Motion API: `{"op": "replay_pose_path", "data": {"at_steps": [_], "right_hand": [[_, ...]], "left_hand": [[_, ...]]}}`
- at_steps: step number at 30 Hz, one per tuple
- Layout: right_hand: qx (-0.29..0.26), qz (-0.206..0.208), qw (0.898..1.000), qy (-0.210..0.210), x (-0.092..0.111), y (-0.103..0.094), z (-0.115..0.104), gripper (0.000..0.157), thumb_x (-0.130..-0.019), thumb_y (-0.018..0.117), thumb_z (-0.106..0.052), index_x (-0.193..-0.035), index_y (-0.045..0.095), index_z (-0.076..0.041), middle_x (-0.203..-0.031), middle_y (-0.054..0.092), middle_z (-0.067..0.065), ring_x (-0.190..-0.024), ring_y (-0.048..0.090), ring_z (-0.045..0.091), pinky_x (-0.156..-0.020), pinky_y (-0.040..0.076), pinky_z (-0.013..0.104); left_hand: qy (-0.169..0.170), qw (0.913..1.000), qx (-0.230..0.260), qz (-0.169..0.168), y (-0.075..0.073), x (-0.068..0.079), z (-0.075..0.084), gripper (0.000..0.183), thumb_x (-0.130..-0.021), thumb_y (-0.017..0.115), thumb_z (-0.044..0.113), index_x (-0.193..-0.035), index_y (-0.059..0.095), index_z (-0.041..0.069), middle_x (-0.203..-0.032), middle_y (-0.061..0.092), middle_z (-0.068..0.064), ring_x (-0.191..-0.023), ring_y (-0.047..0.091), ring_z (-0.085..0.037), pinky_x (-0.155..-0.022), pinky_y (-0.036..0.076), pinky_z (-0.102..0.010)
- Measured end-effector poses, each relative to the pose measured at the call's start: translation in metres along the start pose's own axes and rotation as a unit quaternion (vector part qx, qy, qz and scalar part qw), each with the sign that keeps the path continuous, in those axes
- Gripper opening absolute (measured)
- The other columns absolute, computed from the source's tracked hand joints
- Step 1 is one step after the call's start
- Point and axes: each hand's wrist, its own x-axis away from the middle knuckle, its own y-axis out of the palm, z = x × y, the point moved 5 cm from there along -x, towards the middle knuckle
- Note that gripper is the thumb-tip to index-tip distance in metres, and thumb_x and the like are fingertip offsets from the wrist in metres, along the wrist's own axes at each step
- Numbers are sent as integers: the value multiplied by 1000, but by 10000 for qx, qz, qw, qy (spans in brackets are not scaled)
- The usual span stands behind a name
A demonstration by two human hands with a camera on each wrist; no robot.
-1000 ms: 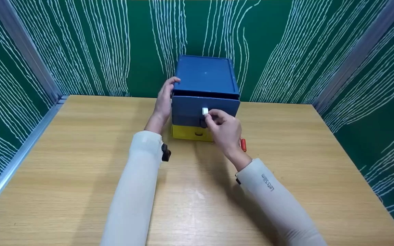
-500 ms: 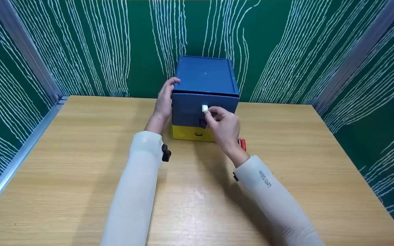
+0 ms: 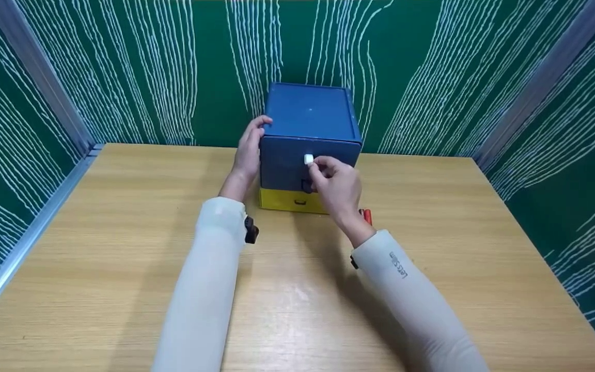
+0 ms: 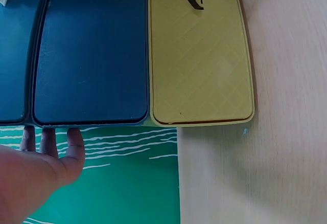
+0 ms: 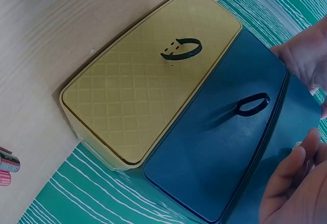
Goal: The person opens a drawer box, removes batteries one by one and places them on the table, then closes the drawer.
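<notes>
Far on the table (image 3: 137, 232), pinching white knob (image 3: 308, 159) with right hand (image 3: 339, 186), bracing blue cabinet (image 3: 310, 111) with straight-fingered left hand (image 3: 247, 152). Likely closing top drawer (image 3: 283, 163); next, check fit, release.

White block (image 3: 308, 159) near closed blue drawer (image 3: 288, 165)

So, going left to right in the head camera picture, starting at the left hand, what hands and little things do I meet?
First the left hand, then the small white thing, the right hand, the small red thing.

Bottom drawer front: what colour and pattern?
The bottom drawer front is yellow with crisscross lines, clearest in the right wrist view.
</notes>
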Motion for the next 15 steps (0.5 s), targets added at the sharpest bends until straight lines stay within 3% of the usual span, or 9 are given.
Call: {"op": "replay_pose_path", "data": {"at_steps": [5, 15], "right_hand": [[69, 11, 10000, 8, -1, 1, 0, 21, -82, 54, -37, -92, 65, -21, -62, 58, -10, -52, 55, 3, -53, 47, 19], [221, 45, 9997, 1, -3, 2, -1, 24, -82, 54, -40, -92, 65, -22, -63, 58, -11, -52, 55, 2, -52, 46, 20]], "left_hand": [[-42, 10000, 10, -26, 1, 2, -1, 32, -93, 23, 25, -118, 44, 24, -137, 29, 8, -125, 25, -13, -104, 16, -45], [8, 10000, 56, -49, 3, 16, 20, 34, -93, 22, 19, -121, 40, 14, -138, 28, 3, -126, 23, -15, -105, 14, -44]]}}
